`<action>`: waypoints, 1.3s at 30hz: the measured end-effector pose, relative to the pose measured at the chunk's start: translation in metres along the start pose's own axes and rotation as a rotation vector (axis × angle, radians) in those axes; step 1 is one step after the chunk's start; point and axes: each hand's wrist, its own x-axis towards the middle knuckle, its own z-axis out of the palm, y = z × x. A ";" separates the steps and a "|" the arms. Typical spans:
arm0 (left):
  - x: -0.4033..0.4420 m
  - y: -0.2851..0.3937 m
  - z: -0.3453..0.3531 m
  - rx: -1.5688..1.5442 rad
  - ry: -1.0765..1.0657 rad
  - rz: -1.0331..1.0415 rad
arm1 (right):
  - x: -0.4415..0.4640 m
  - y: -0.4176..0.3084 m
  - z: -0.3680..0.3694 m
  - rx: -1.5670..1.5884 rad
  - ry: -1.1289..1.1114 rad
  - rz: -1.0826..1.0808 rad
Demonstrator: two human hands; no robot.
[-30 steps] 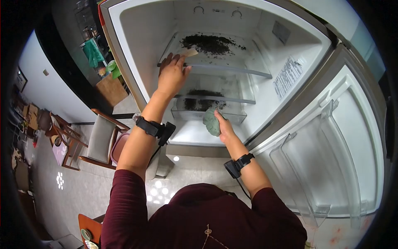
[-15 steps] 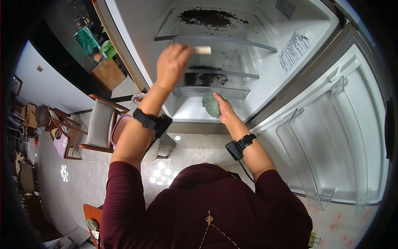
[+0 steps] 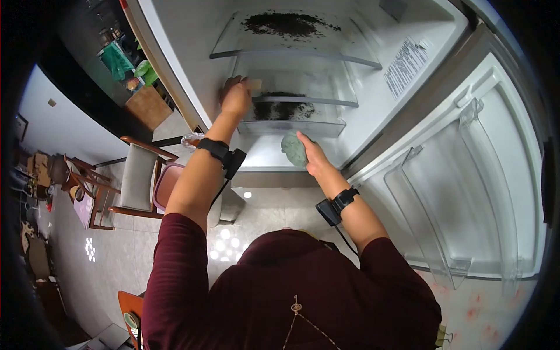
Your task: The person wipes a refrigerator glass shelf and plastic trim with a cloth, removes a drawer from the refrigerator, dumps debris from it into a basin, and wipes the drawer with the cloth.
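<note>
Inside the open fridge, my left hand [image 3: 236, 98] is closed on a small pale flat piece [image 3: 254, 84], at the left end of the middle shelf [image 3: 326, 101]. My right hand [image 3: 313, 154] grips a crumpled green cloth [image 3: 294, 150] in front of the lowest part of the fridge. Dark crumbly bits [image 3: 283, 23] lie spread on the upper glass shelf [image 3: 303, 55]. More dark bits [image 3: 283, 109] show around the middle shelf and above the clear drawer front [image 3: 294, 127].
The fridge door [image 3: 455, 186] with clear door racks stands open at the right. At the left are a chair [image 3: 139, 177], a pink bin [image 3: 168, 184] and a wooden board [image 3: 149, 108]. An orange stool [image 3: 129, 303] is at the lower left.
My left hand has moved from the upper shelf down to the middle shelf level, still with the pale piece. My right hand keeps the cloth at about the same place. The view has tilted down.
</note>
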 end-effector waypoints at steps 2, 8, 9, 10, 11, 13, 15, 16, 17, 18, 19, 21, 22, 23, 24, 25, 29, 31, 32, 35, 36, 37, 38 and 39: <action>-0.006 0.006 -0.001 -0.019 -0.144 0.006 | 0.000 0.000 -0.002 -0.022 0.047 -0.032; -0.039 0.023 0.000 0.051 -0.253 0.061 | -0.004 -0.026 0.002 -0.164 0.178 -0.349; -0.042 0.026 -0.002 0.046 -0.260 0.065 | 0.005 -0.033 -0.001 -0.355 0.311 -0.579; -0.044 0.027 -0.004 0.115 -0.257 0.074 | 0.011 -0.042 0.000 -0.551 0.442 -0.807; -0.045 0.028 -0.006 0.184 -0.252 0.083 | 0.013 -0.054 -0.002 -0.721 0.532 -0.954; -0.046 0.024 -0.003 0.165 -0.267 0.083 | 0.005 -0.088 0.002 -0.965 0.679 -1.156; -0.047 0.021 -0.002 0.152 -0.283 0.078 | 0.010 -0.110 -0.001 -1.033 0.736 -1.209; -0.048 0.020 -0.004 0.144 -0.291 0.097 | 0.015 -0.119 -0.005 -1.194 0.870 -1.263; -0.048 0.020 -0.006 0.136 -0.297 0.117 | 0.021 -0.125 -0.009 -1.356 1.005 -1.312; -0.048 0.019 -0.006 0.140 -0.299 0.113 | 0.029 -0.126 -0.014 -1.354 0.999 -1.311; -0.047 0.018 -0.006 0.131 -0.309 0.112 | 0.038 -0.124 -0.018 -1.479 1.041 -1.272; -0.046 0.017 -0.006 0.126 -0.322 0.106 | 0.050 -0.119 -0.020 -1.602 1.074 -1.225; -0.045 0.016 -0.005 0.107 -0.329 0.106 | 0.053 -0.117 -0.017 -1.643 1.069 -1.151; -0.045 0.016 -0.005 0.088 -0.336 0.105 | 0.056 -0.115 -0.014 -1.683 1.062 -1.075; -0.044 0.016 -0.006 0.089 -0.340 0.102 | 0.056 -0.115 -0.009 -1.685 1.057 -1.072; -0.044 0.016 -0.006 0.079 -0.347 0.096 | 0.056 -0.116 -0.004 -1.665 1.017 -0.994; -0.042 0.021 -0.006 0.094 -0.366 0.068 | 0.052 -0.098 0.028 -1.640 0.823 -1.091; -0.042 0.022 -0.007 0.115 -0.371 0.068 | 0.055 -0.080 0.049 -1.603 0.608 -1.241; -0.041 0.023 -0.008 0.139 -0.376 0.068 | 0.054 -0.069 0.062 -1.583 0.513 -1.238; -0.040 0.020 -0.006 0.139 -0.395 0.059 | 0.047 -0.043 0.089 -1.531 0.263 -1.353; -0.040 0.019 -0.006 0.142 -0.395 0.062 | 0.047 -0.035 0.091 -1.512 0.190 -1.362; -0.039 0.018 -0.007 0.148 -0.410 0.079 | 0.054 -0.023 0.084 -1.509 0.192 -1.364; -0.038 0.017 -0.008 0.154 -0.424 0.094 | 0.060 -0.011 0.078 -1.503 0.140 -1.168; -0.039 0.013 -0.006 0.158 -0.420 0.094 | 0.067 0.003 0.073 -1.488 0.085 -0.974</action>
